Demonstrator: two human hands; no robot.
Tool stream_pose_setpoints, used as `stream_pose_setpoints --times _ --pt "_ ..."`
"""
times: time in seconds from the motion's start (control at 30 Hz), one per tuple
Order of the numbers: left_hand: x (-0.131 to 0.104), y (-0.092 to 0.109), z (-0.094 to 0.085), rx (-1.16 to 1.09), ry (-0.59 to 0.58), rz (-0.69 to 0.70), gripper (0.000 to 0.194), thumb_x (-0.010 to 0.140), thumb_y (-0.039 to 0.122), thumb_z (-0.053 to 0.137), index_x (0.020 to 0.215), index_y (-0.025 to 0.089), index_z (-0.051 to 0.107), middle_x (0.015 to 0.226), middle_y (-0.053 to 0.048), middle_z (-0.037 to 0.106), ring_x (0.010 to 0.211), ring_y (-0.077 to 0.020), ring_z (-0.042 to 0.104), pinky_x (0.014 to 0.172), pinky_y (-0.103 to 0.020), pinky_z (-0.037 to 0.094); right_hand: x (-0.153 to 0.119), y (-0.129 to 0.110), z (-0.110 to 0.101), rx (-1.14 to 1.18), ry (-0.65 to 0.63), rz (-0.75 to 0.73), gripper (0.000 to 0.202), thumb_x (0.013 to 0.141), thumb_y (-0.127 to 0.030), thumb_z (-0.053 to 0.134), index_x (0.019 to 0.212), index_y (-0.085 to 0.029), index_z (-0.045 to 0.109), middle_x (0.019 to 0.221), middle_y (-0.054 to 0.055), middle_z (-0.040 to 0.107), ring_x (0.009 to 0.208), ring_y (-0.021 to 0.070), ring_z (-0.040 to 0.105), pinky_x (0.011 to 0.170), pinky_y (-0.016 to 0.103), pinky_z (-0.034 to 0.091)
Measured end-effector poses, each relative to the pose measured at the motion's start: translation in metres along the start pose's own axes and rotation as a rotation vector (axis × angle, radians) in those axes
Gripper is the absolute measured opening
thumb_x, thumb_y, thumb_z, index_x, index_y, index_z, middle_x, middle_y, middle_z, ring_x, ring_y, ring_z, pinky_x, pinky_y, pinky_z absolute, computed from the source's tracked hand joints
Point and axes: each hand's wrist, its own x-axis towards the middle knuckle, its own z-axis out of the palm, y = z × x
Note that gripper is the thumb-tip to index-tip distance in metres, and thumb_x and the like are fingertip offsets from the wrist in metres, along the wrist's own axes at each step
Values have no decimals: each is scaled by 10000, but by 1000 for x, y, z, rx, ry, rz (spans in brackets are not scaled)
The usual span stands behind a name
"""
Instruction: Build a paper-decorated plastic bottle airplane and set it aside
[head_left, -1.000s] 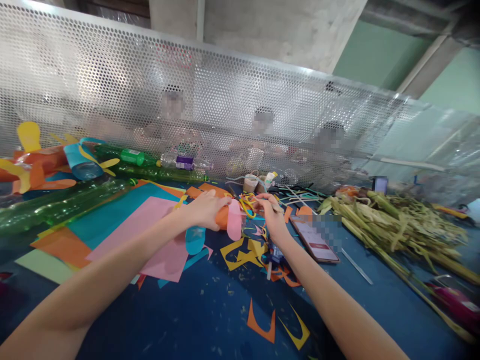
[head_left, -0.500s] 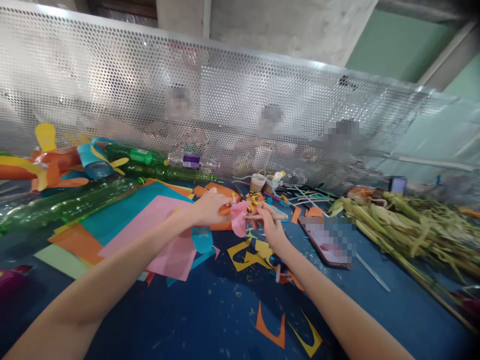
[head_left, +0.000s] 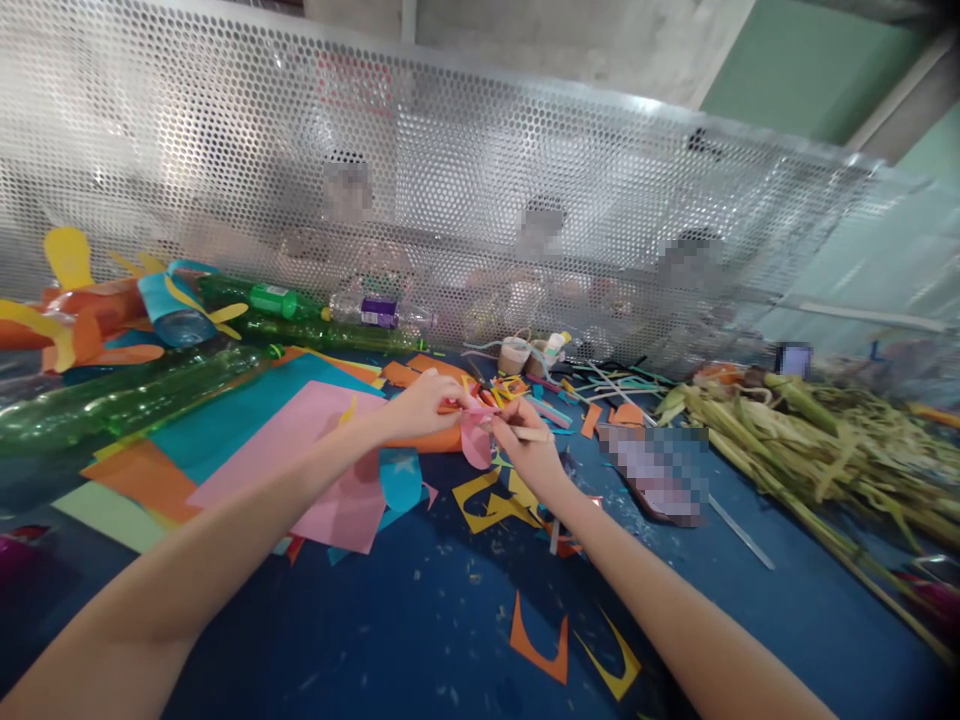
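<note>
Near the middle of the view, my left hand [head_left: 427, 408] pinches a small pink paper piece [head_left: 476, 440] at its upper edge. My right hand [head_left: 531, 445] is closed around a thin light wooden stick [head_left: 531, 434], whose left end meets the pink piece. Below the hands lie yellow paper scraps [head_left: 480, 503] on the blue table [head_left: 390, 640]. Left of them, a large pink sheet [head_left: 300, 440] rests on a teal sheet [head_left: 217, 420]. A blue paper-covered piece [head_left: 401, 482] sits just under my left hand.
Green bottles [head_left: 135, 395] lie at the left, near orange and blue paper-wrapped bottles. A phone [head_left: 652, 475] and dry corn husks [head_left: 810, 450] are at the right. Small cups [head_left: 514, 355] stand behind my hands, before a perforated metal panel [head_left: 450, 170]. Orange cut-outs [head_left: 551, 655] lie in front.
The pink piece has turned and moved slightly left, with my right fingers now closer to it and to my left hand. The whole view has shifted a little.
</note>
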Motion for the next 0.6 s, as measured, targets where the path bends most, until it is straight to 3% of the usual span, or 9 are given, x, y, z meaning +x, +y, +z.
stream_pose_setpoints --times 0.2,0.43,0.6 --pt "1 -1 1 12 7 32 154 864 270 506 942 218 628 984 -10 638 921 -183 526 845 -318 302 0 5 1 4 -21 -5 167 790 -276 524 700 -231 390 563 -60 451 514 123 430 512 255 343" --pt "2 -6 5 71 37 69 198 858 349 513 797 176 587 817 -16 606 796 -169 516 758 -297 337 1 6 1 -75 -12 -28 215 780 -350 563 685 -223 419 583 -43 486 526 131 450 511 259 355" --pt "3 -4 6 102 66 47 188 860 283 486 737 167 568 768 -15 586 765 -162 507 751 -301 355 0 4 2 -84 5 -29 210 778 -346 559 672 -224 426 577 -37 496 529 137 459 507 262 362"
